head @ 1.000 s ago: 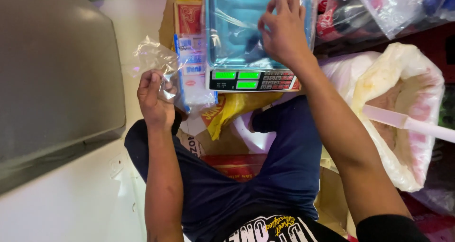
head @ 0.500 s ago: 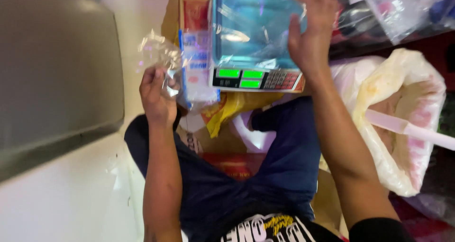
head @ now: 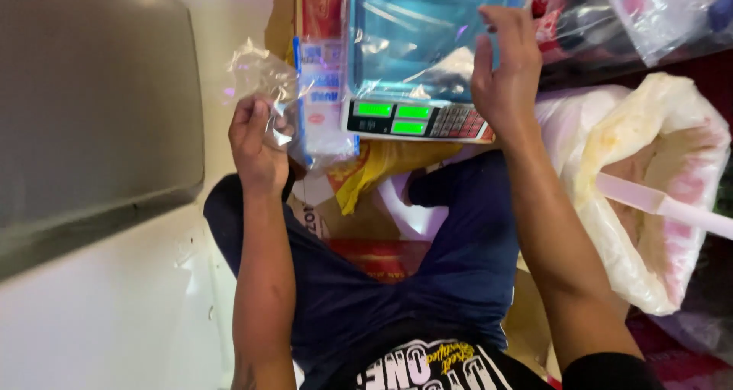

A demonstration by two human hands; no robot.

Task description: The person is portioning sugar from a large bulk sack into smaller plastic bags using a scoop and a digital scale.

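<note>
Up at the left, a small clear plastic bag (head: 259,73) sits pinched in the left hand (head: 258,142), fingers curled shut on its crumpled lower edge, the bag standing above the fist beside a blue-and-white packet (head: 324,92). Just right of that packet lies a digital scale (head: 416,119) (its three green displays lit), its pan covered by blue plastic sheeting (head: 416,31). The right hand (head: 504,77) hovers open over the scale's right edge, fingers spread, gripping nothing. Further right, a large white sack (head: 649,176) gapes open with a pale pink scoop handle (head: 660,203) poking out.
</note>
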